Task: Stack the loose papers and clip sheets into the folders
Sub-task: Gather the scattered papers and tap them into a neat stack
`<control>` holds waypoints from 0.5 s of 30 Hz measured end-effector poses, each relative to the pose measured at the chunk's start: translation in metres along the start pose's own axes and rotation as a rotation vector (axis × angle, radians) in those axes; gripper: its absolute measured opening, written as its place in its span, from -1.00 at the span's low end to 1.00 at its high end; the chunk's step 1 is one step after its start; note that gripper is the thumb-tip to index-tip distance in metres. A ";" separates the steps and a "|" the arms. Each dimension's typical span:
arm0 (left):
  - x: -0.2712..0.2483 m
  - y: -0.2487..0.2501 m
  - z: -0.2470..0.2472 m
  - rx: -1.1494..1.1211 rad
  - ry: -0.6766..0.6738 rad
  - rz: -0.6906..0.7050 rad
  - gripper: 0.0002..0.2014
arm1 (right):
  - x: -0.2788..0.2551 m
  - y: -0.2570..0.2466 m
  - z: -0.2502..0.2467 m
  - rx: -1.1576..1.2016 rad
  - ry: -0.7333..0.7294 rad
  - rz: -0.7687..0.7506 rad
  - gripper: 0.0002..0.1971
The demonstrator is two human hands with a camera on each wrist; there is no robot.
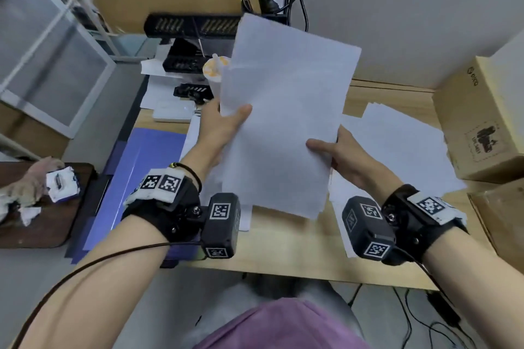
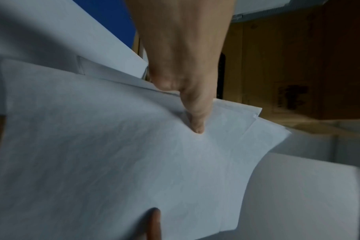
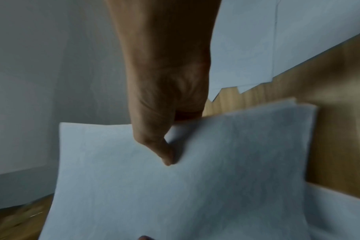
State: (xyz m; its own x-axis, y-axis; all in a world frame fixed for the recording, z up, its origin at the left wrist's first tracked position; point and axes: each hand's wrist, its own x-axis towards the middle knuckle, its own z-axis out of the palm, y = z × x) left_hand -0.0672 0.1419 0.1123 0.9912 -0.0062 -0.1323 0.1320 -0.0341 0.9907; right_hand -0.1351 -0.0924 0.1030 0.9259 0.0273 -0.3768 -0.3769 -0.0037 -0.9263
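A sheaf of white papers (image 1: 286,116) is lifted above the wooden desk, tilted away from me. My left hand (image 1: 226,125) pinches its left edge, thumb on top. My right hand (image 1: 337,150) pinches its right edge the same way. In the left wrist view the thumb presses the papers (image 2: 117,154); the left hand (image 2: 187,91) has its other fingers hidden under them. The right wrist view shows the right hand (image 3: 166,123) with its thumb on the papers (image 3: 195,186). A blue folder (image 1: 139,167) lies open on the desk's left side. More loose sheets (image 1: 397,147) lie on the right.
Cardboard boxes (image 1: 482,119) stand at the desk's right edge. Black devices (image 1: 192,25), cables and a cup (image 1: 215,71) crowd the far left. A dark side table (image 1: 42,207) with crumpled tissues sits at the left. Bare desk wood (image 1: 283,249) shows near the front.
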 end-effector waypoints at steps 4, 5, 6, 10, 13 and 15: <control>-0.006 0.026 0.015 -0.172 -0.166 0.004 -0.69 | -0.012 -0.020 -0.001 -0.027 0.151 -0.072 -0.66; -0.009 0.026 0.019 -0.146 -0.230 -0.008 -0.66 | -0.015 -0.022 -0.003 -0.036 0.200 -0.079 -0.69; -0.011 0.025 0.023 -0.108 -0.281 -0.017 -0.65 | -0.019 -0.024 -0.005 -0.042 0.242 -0.088 -0.71; -0.018 0.037 0.042 -0.098 -0.254 0.008 -0.74 | -0.032 -0.041 -0.014 -0.006 0.327 -0.179 -0.77; -0.017 0.056 0.055 -0.141 -0.162 0.098 -0.81 | -0.044 -0.054 -0.025 0.034 0.269 -0.245 -0.76; -0.018 0.065 0.061 -0.176 -0.122 0.134 -0.86 | -0.049 -0.053 -0.033 0.018 0.216 -0.253 -0.76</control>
State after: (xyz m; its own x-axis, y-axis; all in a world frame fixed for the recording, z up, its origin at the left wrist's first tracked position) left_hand -0.0768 0.0785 0.1766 0.9928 -0.1196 0.0077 0.0103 0.1492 0.9888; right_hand -0.1600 -0.1261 0.1701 0.9737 -0.1874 -0.1293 -0.1328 -0.0058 -0.9911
